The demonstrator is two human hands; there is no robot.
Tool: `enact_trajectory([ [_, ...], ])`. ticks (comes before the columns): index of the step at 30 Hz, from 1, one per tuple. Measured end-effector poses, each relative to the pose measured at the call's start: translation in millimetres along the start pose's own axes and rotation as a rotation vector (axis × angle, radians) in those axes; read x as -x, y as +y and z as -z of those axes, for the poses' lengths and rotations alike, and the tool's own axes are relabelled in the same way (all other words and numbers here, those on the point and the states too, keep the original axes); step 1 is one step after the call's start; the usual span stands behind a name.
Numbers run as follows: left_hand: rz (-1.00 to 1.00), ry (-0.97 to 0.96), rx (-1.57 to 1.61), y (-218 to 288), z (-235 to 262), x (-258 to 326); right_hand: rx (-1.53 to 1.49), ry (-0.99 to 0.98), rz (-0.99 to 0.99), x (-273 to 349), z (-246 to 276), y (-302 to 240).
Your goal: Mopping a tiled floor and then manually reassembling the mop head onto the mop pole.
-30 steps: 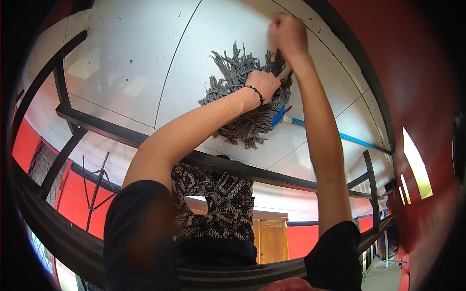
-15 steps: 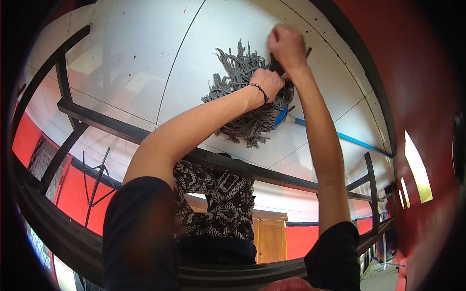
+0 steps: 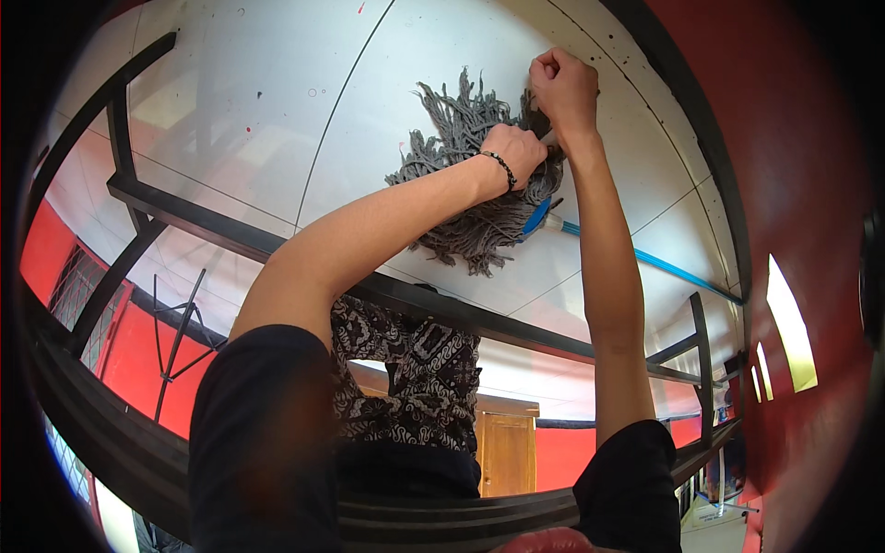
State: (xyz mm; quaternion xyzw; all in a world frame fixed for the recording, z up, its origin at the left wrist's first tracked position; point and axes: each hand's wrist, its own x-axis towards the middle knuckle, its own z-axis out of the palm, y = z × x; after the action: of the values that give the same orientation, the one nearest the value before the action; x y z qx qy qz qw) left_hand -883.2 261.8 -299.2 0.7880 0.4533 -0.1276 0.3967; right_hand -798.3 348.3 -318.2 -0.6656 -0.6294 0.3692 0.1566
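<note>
- Fingers of the left hand [image 3: 518,152] curl closed among the grey strands of the string mop head [image 3: 475,230], knuckles upward; exactly which strands they clasp is hidden.
- Fingers of the right hand [image 3: 564,90] fold into a fist beside the mop's far edge — whether anything sits inside, I cannot tell.
- Mop head lies splayed on the white tiled floor [image 3: 212,120], partly covered by the left forearm; the blue plastic socket [image 3: 536,217] shows at its right side, and a blue pole [image 3: 668,265] stretches away rightward.
- Floor tiles look glossy, with thin dark joints and small red and dark spots.
- Black metal frame [image 3: 198,222] crosses between mop and body, over patterned trousers [image 3: 424,396].
- Dark red wall [image 3: 774,166] rises at right, bearing bright patches of light.
- Wooden cabinet [image 3: 509,453] stands low in view; a window grille [image 3: 90,293] and slim black stand [image 3: 168,373] are at left.
- Small dark lettering marks a pale panel [image 3: 719,533] at lower right — too tiny to make out.
</note>
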Motion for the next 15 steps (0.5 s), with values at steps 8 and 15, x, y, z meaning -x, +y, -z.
enact_trajectory([
  [8,0.008,0.018,0.026,1,2,1,0.042,0.095,-0.002,-10,4,4],
  [15,0.028,-0.019,0.007,4,9,0,-0.041,0.379,0.19,-80,-7,-17],
])
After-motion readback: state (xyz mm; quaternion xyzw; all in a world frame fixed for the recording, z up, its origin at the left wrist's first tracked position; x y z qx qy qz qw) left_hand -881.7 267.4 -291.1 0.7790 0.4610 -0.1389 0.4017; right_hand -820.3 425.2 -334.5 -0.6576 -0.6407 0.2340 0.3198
